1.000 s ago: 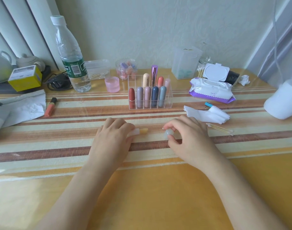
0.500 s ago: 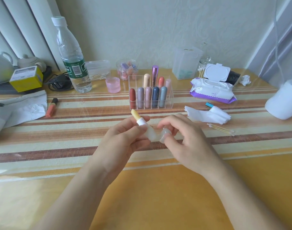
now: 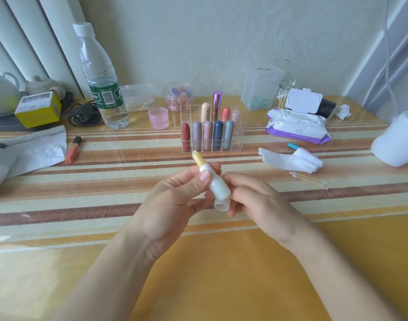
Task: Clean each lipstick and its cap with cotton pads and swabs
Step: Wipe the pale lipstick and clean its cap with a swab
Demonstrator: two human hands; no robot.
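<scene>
the striped table point(image 3: 221, 274) carries everything. at its far side stands a water bottle point(image 3: 101, 84), and to the right lies a pack of wet wipes point(image 3: 298, 126) with its lid up. in the middle a clear organizer point(image 3: 239, 144) holds capped lipsticks point(image 3: 208, 135) upright. above the table, in front of the organizer, the left hand point(image 3: 170, 205) grasps a white lipstick point(image 3: 218, 186) between thumb and fingers. the lipstick is tilted, with its yellow tip point(image 3: 197, 159) pointing up and away. the right hand point(image 3: 261, 202) has its fingers curled round a translucent cap point(image 3: 221, 205), which touches the lower end of the tube. folded white pads point(image 3: 291, 161) lie to the right, and near them a few cotton swabs point(image 3: 309, 180).
</scene>
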